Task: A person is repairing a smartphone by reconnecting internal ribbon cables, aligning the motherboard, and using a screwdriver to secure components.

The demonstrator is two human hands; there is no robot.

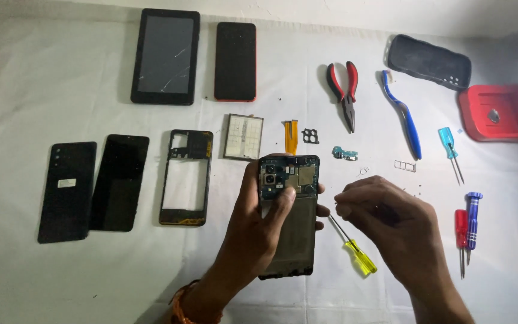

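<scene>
Opened phone (pixel 289 216): upright, long axis running away from the person, gripped in left hand (pixel 259 222), thumb on circuit board. Right hand (pixel 385 222): just right of it, fingertips pinched together; contents indiscernible. Yellow screwdriver (pixel 355 252) lies between.

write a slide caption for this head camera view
Left hand grips an opened black smartphone with exposed circuit board; right hand pinches something tiny beside a yellow-handled screwdriver on white cloth.

Top left there's a black tablet (pixel 165 56) with a cracked grey screen, and beside it a dark phone screen with a red edge (pixel 235 61). The black back cover (pixel 67 192) at far left has a small white rectangular label (pixel 66 183).
</scene>
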